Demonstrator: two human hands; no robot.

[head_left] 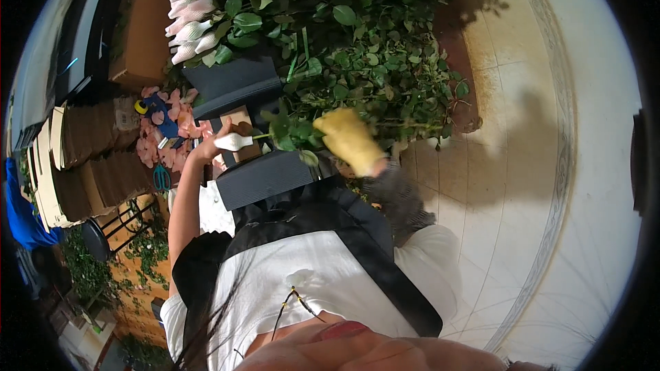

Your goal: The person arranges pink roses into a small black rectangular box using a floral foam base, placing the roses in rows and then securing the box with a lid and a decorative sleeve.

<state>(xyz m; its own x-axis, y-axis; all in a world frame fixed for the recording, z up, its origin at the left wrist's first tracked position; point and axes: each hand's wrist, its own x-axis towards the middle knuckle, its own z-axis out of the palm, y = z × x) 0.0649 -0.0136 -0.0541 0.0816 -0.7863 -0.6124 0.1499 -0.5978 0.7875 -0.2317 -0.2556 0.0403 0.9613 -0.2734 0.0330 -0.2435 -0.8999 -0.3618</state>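
Observation:
My bare left hand [210, 142] is curled at a piece of brown cardboard [242, 117], right by a white netted rose head [231, 141]; exactly what it grips is unclear. My right hand [347, 144], in a yellow glove and blurred, is closed around the leafy stem [289, 130] of that rose. Below the stem lies dark corrugated card [265, 185], with another dark sheet [230, 86] above. Beyond them is a heap of leafy rose stems [371, 34], several with white or pale pink netted heads [185, 14] pointing left.
On the left are scattered pink pieces [189, 120], teal scissors [161, 177], a yellow tape measure [141, 106], stacked folded cardboard [89, 192], a brown box [137, 48] and a black stool [96, 237]. Tiled floor [495, 233] runs along the right.

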